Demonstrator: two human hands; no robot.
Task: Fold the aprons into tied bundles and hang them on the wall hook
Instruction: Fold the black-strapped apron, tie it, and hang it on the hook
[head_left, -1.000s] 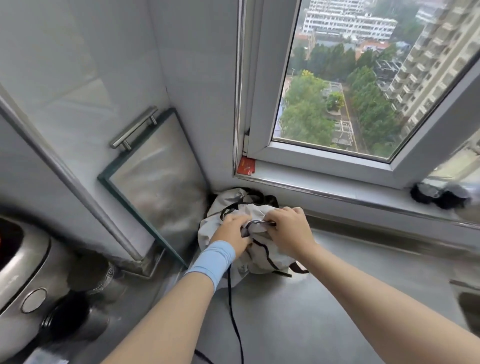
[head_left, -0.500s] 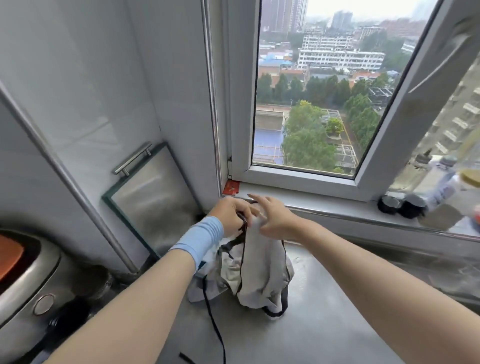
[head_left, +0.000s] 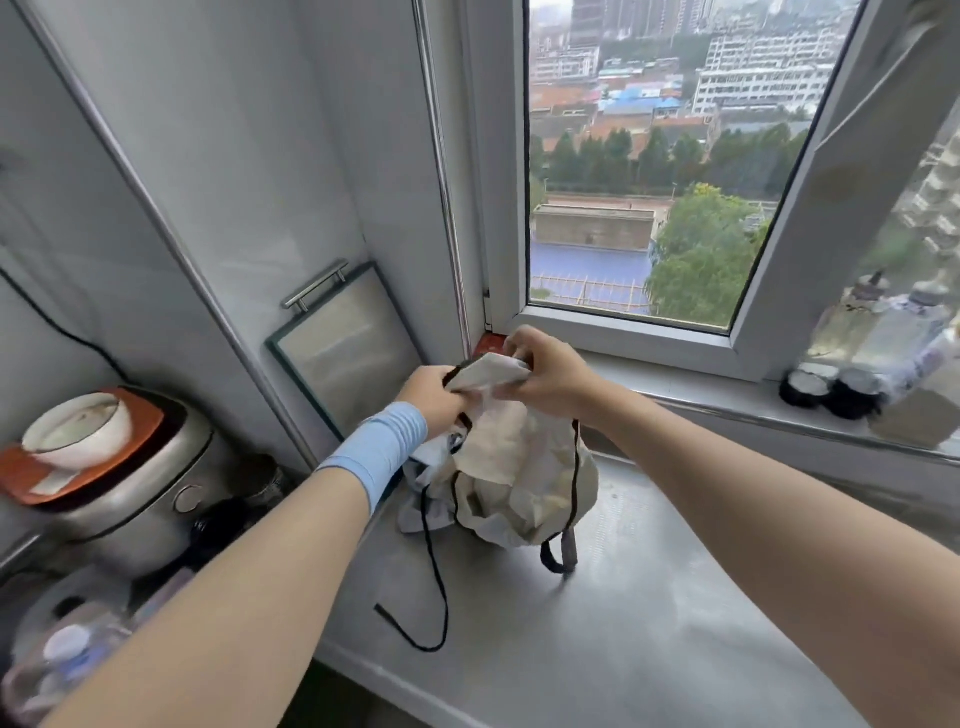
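Observation:
A crumpled cream apron (head_left: 514, 467) with black edging hangs above the steel counter (head_left: 649, 597), its lower folds resting on the surface. My left hand (head_left: 434, 400), with a blue wristband, grips the apron's top left edge. My right hand (head_left: 545, 371) pinches the top edge beside it, just in front of the window sill. A black strap (head_left: 434, 582) trails from the apron down across the counter, and a short black loop (head_left: 558, 556) hangs at its lower right. No wall hook is in view.
A framed glass panel with a metal handle (head_left: 348, 348) leans in the corner behind the apron. A rice cooker (head_left: 140, 493) with a white bowl (head_left: 78, 426) on it stands at left. Bottles and dark jars (head_left: 831, 392) line the sill at right.
Both hands have lifted the apron's top edge up off the counter, from a low pile to a hanging bunch. The view has tilted upward with them.

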